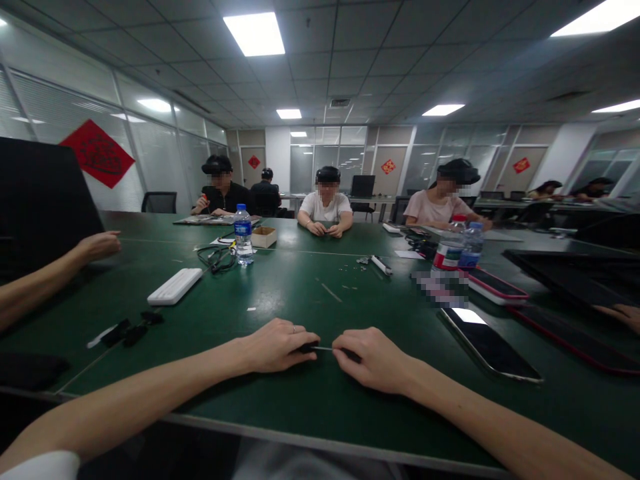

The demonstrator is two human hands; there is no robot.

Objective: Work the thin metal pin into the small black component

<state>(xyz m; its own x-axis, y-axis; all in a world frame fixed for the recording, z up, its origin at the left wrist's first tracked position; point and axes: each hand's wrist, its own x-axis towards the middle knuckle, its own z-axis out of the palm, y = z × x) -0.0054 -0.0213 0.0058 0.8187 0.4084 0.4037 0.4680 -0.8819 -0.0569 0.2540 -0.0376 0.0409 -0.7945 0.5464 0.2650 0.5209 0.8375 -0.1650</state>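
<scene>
Near the front edge of the green table [280, 393], my left hand [280, 345] and my right hand [367, 357] rest close together. The fingers of my left hand are closed round a small black object [309, 347]. A thin metallic rod [324, 348] bridges the gap between the hands. My right hand is closed on a dark handle [353, 355] at the rod's other end, mostly covered by the fingers. Whether the two dark pieces are one object is hidden by the fingers.
A white power strip [175, 287] and black scraps [134, 332] lie left. A phone [490, 343] lies right, near bottles [450, 248]. Another bottle [243, 235] and a small box [264, 237] stand beyond. Another person's hand [100, 246] is at left; people sit opposite.
</scene>
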